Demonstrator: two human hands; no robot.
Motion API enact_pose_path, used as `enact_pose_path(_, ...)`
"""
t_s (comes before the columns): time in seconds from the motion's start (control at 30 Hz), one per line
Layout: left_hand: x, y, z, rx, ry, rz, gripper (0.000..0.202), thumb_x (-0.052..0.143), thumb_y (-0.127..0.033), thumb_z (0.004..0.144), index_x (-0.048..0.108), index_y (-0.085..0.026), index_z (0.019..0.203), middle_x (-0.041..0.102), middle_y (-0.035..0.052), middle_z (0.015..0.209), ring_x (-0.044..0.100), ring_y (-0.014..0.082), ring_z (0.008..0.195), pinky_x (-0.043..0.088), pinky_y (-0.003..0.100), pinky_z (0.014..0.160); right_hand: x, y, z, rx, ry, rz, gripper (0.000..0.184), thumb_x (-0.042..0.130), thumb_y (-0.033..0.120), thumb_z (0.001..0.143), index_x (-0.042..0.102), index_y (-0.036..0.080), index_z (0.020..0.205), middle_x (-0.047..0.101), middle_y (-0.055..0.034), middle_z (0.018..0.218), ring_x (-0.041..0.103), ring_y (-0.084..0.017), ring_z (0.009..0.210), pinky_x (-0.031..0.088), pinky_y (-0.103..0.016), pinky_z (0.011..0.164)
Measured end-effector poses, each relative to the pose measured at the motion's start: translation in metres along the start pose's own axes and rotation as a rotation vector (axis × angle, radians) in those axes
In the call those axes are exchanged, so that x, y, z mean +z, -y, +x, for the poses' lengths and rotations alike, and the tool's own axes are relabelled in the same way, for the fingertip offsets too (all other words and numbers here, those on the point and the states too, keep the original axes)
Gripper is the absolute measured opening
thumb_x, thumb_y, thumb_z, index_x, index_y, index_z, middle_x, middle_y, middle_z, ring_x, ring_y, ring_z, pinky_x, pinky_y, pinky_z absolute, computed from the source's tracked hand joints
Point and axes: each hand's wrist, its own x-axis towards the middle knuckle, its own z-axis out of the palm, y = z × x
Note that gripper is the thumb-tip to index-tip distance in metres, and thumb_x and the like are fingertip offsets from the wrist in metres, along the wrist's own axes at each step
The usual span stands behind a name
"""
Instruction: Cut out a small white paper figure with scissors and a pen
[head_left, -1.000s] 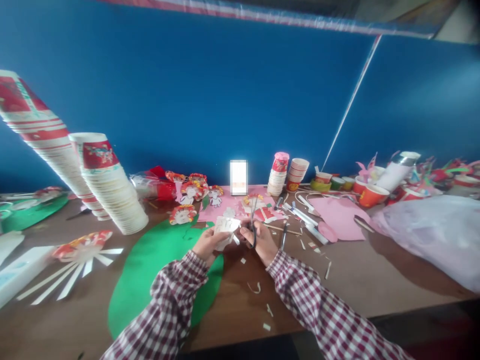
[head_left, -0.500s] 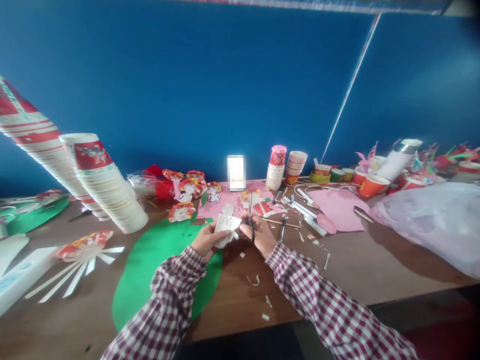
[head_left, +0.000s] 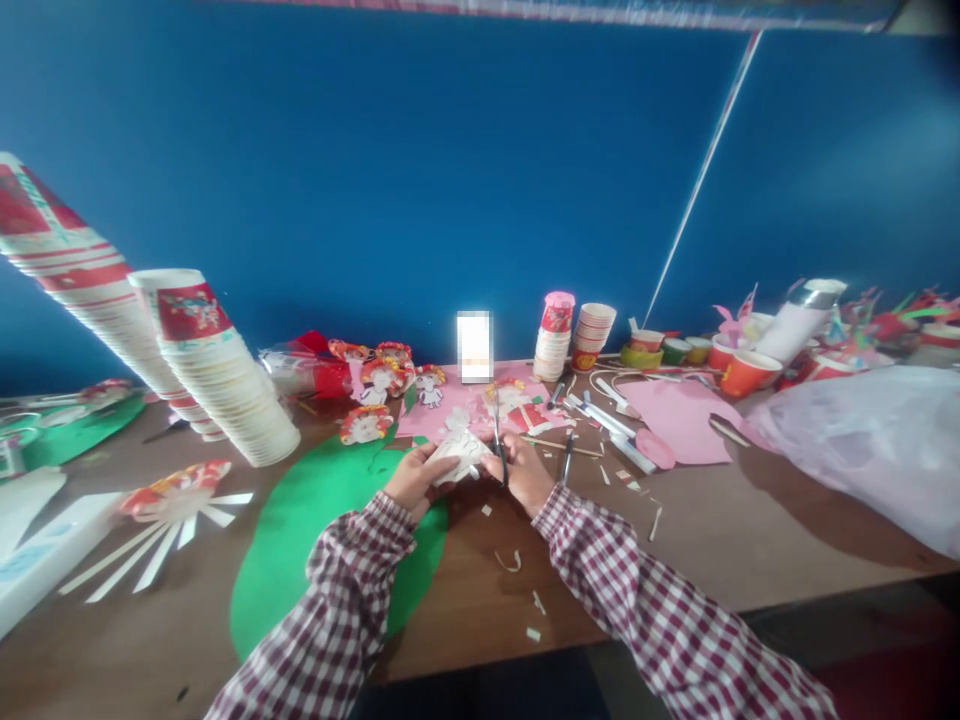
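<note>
My left hand (head_left: 417, 480) is closed on a piece of white paper (head_left: 459, 452) that carries faint dark line marks. In my right hand (head_left: 525, 472) is a pair of scissors (head_left: 499, 448), blades pointing up and away from me. The right fingertips come close to the paper's right edge; whether they touch it I cannot tell. Under my left forearm lies a large green paper shape (head_left: 300, 530). Just beyond the hands is a pink sheet (head_left: 412, 418) with cut-out figures and flower-like pieces on it.
Tall leaning stacks of paper cups (head_left: 225, 370) stand at the left, beside a fringed paper cut-out (head_left: 176, 500). Shorter cup stacks (head_left: 553, 340) are at the back. Pens (head_left: 568, 455), paper scraps (head_left: 532, 634), a pink sheet (head_left: 686, 420) and a plastic bag (head_left: 870, 450) lie to the right.
The white paper in my left hand has tilted flatter and lower. The scissors have turned slightly, their blades leaning a little further left. Both hands keep their holds.
</note>
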Motion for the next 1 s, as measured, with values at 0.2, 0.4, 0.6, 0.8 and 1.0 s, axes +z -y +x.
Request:
enact_pose_path(0.2, 0.002, -0.002, -0.001, 0.087, 0.055, -0.197, 0.023, 0.07, -0.019, 0.067, 0.063, -0.012, 0.088, 0.068, 0.0047, 0.076, 0.064, 0.0158, 0.062, 0.052, 0.022, 0.045, 0.001, -0.004, 0.001, 0.006, -0.095, 0.015, 0.03, 0.068, 0.027, 0.064, 0.054, 0.017, 0.089, 0.05, 0.0065, 0.057, 0.049, -0.009, 0.051, 0.04, -0.022, 0.05)
enact_pose_path(0.4, 0.008, 0.008, 0.001, 0.054, 0.043, -0.204, 0.025, 0.075, -0.015, 0.061, 0.061, -0.01, 0.082, 0.068, 0.0071, 0.076, 0.065, 0.0158, 0.063, 0.055, 0.026, 0.06, 0.003, -0.007, 0.002, -0.011, -0.189, 0.008, 0.031, 0.065, 0.03, 0.065, 0.052, 0.018, 0.091, 0.052, 0.0054, 0.06, 0.051, -0.011, 0.052, 0.039, -0.022, 0.048)
enact_pose_path(0.6, 0.012, 0.009, 0.0, 0.05, -0.072, -0.162, 0.026, 0.074, -0.005, 0.058, 0.062, -0.01, 0.081, 0.067, 0.0049, 0.071, 0.062, 0.0121, 0.054, 0.052, 0.02, 0.047, 0.005, -0.001, -0.001, -0.029, -0.151, -0.053, 0.029, 0.068, 0.032, 0.065, 0.055, 0.017, 0.086, 0.056, 0.0031, 0.063, 0.051, -0.012, 0.056, 0.04, -0.023, 0.052)
enact_pose_path(0.8, 0.001, -0.009, 0.005, 0.132, -0.178, -0.305, 0.01, 0.066, -0.005, 0.066, 0.061, -0.012, 0.071, 0.063, -0.0013, 0.061, 0.058, 0.0068, 0.051, 0.05, 0.015, 0.049, 0.007, 0.002, -0.007, -0.006, -0.026, -0.115, 0.03, 0.065, 0.04, 0.071, 0.055, 0.017, 0.088, 0.055, 0.0026, 0.062, 0.052, -0.012, 0.054, 0.04, -0.024, 0.048)
enact_pose_path(1.0, -0.005, -0.018, 0.007, 0.163, -0.237, -0.377, 0.008, 0.063, -0.006, 0.069, 0.06, -0.014, 0.067, 0.06, -0.0025, 0.056, 0.055, 0.0054, 0.048, 0.048, 0.014, 0.047, 0.012, -0.002, -0.015, 0.015, 0.17, -0.225, 0.032, 0.066, 0.04, 0.071, 0.057, 0.016, 0.09, 0.056, 0.0014, 0.065, 0.052, -0.012, 0.054, 0.042, -0.024, 0.049)
